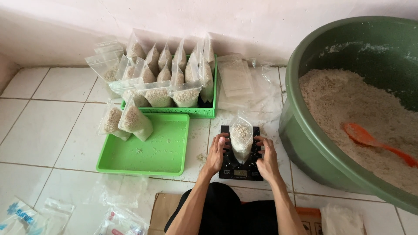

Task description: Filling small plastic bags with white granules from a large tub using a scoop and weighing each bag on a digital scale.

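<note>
Head view, centre-bottom of frame: clear plastic bag (241, 138) part full of pale coarse grain stands upright on flat black scale (240, 169). Left hand (216, 153) & right hand (266, 157) cup its sides, fingers curled loosely, touching the bag. Right edge: big green tub (305, 143) w/ grainy heap, orange scoop (370, 141). Upper left: green trays (148, 152) w/ filled bags (159, 76).

Left of my grip lies a flat green tray (148, 154) with two filled bags (126, 122) leaning at its far corner. Beyond it, a green basket (204, 112) packed with bags. Right of my grip, a big green tub (305, 143) with an orange scoop (370, 141).
</note>
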